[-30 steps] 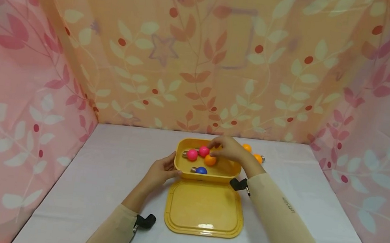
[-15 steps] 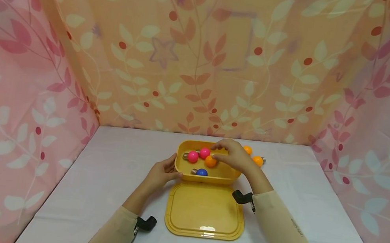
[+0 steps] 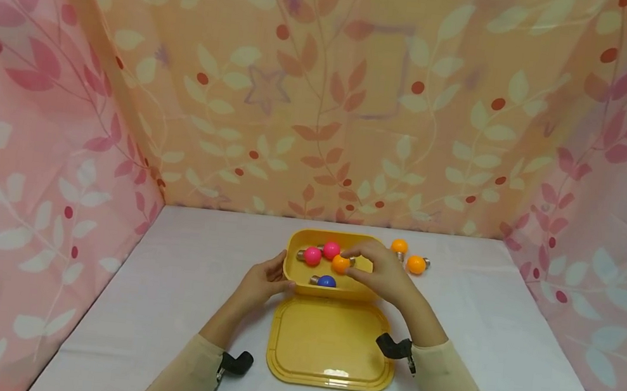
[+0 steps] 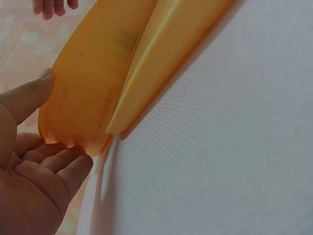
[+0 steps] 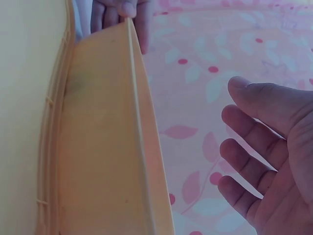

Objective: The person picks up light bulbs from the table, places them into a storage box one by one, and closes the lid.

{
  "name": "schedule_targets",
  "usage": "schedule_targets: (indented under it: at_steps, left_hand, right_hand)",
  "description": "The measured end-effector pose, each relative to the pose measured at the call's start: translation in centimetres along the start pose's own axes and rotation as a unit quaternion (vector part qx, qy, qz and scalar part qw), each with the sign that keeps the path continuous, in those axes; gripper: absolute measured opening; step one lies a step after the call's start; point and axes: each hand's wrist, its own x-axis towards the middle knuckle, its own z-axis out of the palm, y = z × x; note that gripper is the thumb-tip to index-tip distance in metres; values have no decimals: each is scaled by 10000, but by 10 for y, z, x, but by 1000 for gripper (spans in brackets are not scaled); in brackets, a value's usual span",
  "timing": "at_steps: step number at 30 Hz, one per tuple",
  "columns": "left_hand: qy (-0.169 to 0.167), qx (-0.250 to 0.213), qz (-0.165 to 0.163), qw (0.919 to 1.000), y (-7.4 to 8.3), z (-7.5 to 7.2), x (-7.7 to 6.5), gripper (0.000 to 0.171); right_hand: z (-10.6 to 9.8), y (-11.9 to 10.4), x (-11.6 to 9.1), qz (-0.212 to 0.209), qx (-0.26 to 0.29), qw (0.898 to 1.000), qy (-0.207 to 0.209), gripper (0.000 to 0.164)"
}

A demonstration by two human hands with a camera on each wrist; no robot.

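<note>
A yellow plastic box stands on the table with pink, orange and blue toy light bulbs lying in it. My left hand grips its left front corner; the left wrist view shows the thumb on the front wall and the fingers round the corner. Over the box, my right hand has its thumb and forefinger parted at either side of the orange bulb, whose metal base shows in the gap. Two pink bulbs lie left of it, a blue bulb in front. The right wrist view shows relaxed fingers.
A yellow lid lies flat against the front of the box. Two more orange bulbs rest on the white-covered table right of the box. Patterned cloth walls close in the back and both sides.
My right hand has drawn slightly back and lower, its fingertips moving from above the orange bulb to its sides. The bulbs and my left hand keep their places; the head view has shifted slightly.
</note>
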Motion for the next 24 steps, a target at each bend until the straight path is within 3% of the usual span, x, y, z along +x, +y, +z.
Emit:
schedule_targets:
  at_steps: [4,13,24]
  left_hand:
    - [42,26,-39,10000,0,1,-1,89]
    - [-18,21,18,10000,0,2,1,87]
    - [-26,-186,3,9998,-3,1,1,88]
  right_hand:
    - [4,-3,-5,-263,-146,9995,59,26]
    - [8,-4,-15,-251,-31,9997,50,28]
    - [-6,-8,-18,-570,-334,9978,53,30]
